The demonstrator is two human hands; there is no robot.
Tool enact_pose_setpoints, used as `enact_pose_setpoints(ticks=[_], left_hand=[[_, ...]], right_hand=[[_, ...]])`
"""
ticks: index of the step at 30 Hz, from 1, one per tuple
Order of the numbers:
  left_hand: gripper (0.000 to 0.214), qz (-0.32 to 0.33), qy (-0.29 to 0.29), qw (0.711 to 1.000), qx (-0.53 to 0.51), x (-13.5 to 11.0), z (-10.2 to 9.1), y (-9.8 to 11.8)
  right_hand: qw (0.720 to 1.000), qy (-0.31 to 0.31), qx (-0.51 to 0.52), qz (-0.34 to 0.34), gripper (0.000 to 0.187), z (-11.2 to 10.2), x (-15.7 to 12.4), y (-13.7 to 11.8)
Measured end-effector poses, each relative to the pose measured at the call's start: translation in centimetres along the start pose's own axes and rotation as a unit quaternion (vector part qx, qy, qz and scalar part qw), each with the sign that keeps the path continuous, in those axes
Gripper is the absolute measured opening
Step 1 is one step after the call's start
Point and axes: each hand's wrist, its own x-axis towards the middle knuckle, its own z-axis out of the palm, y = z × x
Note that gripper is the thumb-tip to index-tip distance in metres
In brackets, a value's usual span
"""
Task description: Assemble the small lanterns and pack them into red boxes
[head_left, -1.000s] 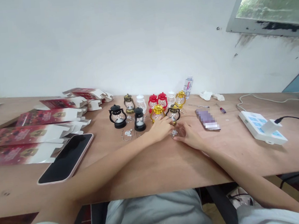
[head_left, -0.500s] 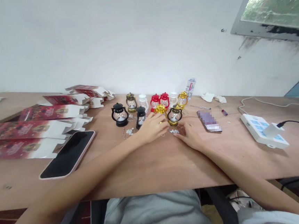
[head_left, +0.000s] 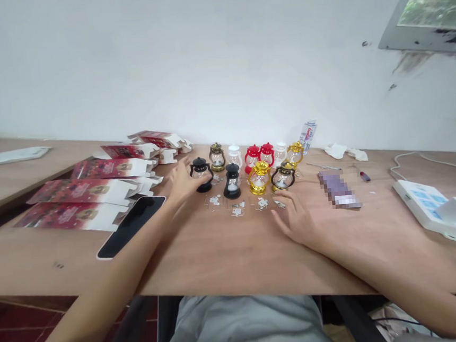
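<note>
Several small toy lanterns stand in a cluster at the back of the wooden table (head_left: 227,256). My left hand (head_left: 182,183) is stretched out beside the big black lantern (head_left: 200,167), fingers apart, its fingertips at the lantern's left side. A smaller black lantern (head_left: 232,181), a gold lantern (head_left: 258,178) and a black-and-gold lantern (head_left: 283,177) form the front row. My right hand (head_left: 297,217) lies flat on the table with spread fingers, just before the small white tags (head_left: 263,203) scattered in front of the lanterns. Neither hand holds anything.
Flat red-and-white cartons (head_left: 82,192) are spread at the left, with a black phone (head_left: 131,226) beside them. A blurred purple object (head_left: 339,189), a small screwdriver (head_left: 364,176), crumpled tissue (head_left: 346,151) and a bottle (head_left: 307,131) lie to the right. A white power strip (head_left: 434,209) sits far right.
My left hand has left the gold lantern and moved left to the big black lantern. My right hand has drawn back slightly from the tags. The view has swung left.
</note>
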Motion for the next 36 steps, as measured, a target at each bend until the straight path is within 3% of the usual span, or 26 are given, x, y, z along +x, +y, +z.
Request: enact_pose_setpoints(ticks=[4, 7, 9, 10, 13, 17, 19, 22, 27, 31, 33, 35, 36], left_hand=[[0.057, -0.020, -0.019, 0.998, -0.054, 0.5, 1.2, -0.6], [0.050, -0.061, 0.043, 0.990, -0.117, 1.1, 0.9, -0.5], [0.047, -0.117, 0.066, 0.964, -0.230, 1.4, 0.3, 0.0], [0.043, -0.143, 0.051, 0.940, -0.304, 1.3, -0.1, 0.4], [0.035, -0.188, -0.099, 0.859, -0.467, -0.2, -0.7, 2.6], [0.042, -0.214, -0.346, 0.801, -0.438, -4.5, -0.1, 6.2], [0.040, -0.188, -0.392, 0.785, -0.442, -6.3, 0.6, 7.4], [0.041, -0.161, -0.416, 0.763, -0.467, -7.6, 1.9, 7.6], [0.052, -0.098, -0.453, 0.805, -0.370, -7.8, 2.8, 6.7], [0.057, -0.075, -0.542, 0.798, -0.252, -5.8, 0.1, 6.4], [0.049, -0.034, -0.488, 0.850, -0.197, -4.2, -1.4, 5.6], [0.039, 0.034, -0.380, 0.913, -0.144, -2.7, -2.1, 4.2], [0.034, 0.074, -0.342, 0.930, -0.114, -2.1, -2.1, 3.5]], right_hand=[[0.998, -0.004, 0.027, -0.062, 0.036, 1.2, 1.4, -3.0], [0.996, 0.009, 0.062, -0.069, 0.041, 2.2, 2.1, -4.5], [0.994, 0.030, 0.093, -0.057, 0.048, 2.7, 2.3, -4.9], [0.992, 0.043, 0.108, -0.048, 0.052, 2.9, 2.3, -4.9], [0.988, 0.079, 0.131, -0.017, 0.068, 3.2, 2.1, -4.6], [0.987, 0.090, 0.128, -0.035, 0.089, 2.8, 2.2, -4.5], [0.984, 0.087, 0.139, -0.065, 0.092, 2.5, 2.3, -4.7], [0.979, 0.096, 0.163, -0.073, 0.089, 2.2, 2.2, -5.1], [0.979, 0.058, 0.189, -0.057, 0.064, 2.3, 1.9, -5.3], [0.972, 0.065, 0.219, -0.046, 0.047, 2.1, 1.8, -5.0], [0.970, 0.074, 0.229, -0.012, 0.044, 1.9, 1.9, -4.8], [0.969, 0.078, 0.232, 0.021, 0.043, 1.8, 2.0, -4.6], [0.969, 0.082, 0.232, 0.035, 0.043, 1.7, 2.1, -4.5]])
